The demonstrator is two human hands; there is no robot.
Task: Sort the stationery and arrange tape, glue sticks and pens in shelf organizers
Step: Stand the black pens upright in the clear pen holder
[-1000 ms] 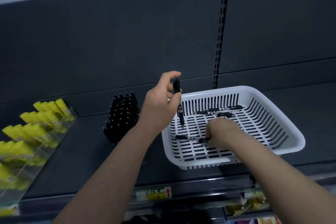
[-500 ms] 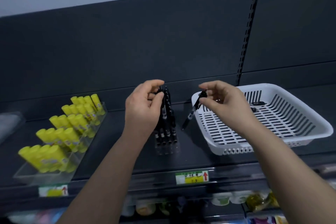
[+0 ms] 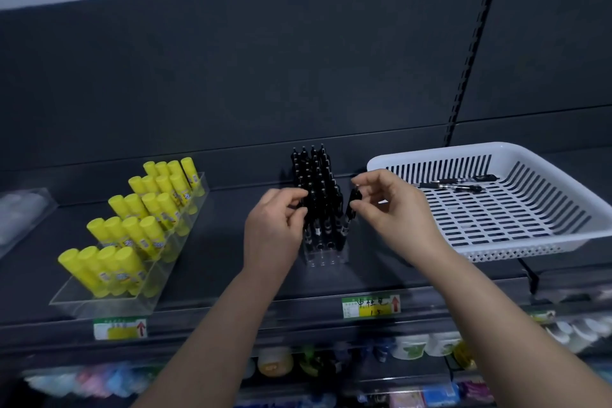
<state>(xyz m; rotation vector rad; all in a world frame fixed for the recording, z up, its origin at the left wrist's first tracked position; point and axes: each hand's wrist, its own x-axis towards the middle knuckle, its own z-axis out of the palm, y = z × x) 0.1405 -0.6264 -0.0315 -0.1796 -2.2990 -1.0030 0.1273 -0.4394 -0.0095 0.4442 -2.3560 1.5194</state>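
A clear pen holder (image 3: 326,250) on the dark shelf is packed with several upright black pens (image 3: 316,172). My left hand (image 3: 275,228) pinches a black pen at the holder's left side. My right hand (image 3: 394,205) pinches another black pen (image 3: 351,205) upright at the holder's right edge. A white slotted basket (image 3: 516,242) to the right holds a few black pens (image 3: 460,184) lying flat near its back wall. Yellow glue sticks (image 3: 139,225) stand in rows in a clear tray at the left.
A clear plastic organizer (image 3: 20,219) sits at the far left edge. Price labels (image 3: 371,306) hang on the shelf's front lip. The lower shelf (image 3: 331,364) holds blurred small goods. A slotted upright (image 3: 477,43) runs up the back panel behind the basket.
My right hand lifted a pen out of the basket and carried it left to the holder. My left hand brought its pen down into the holder. The view shifted left.
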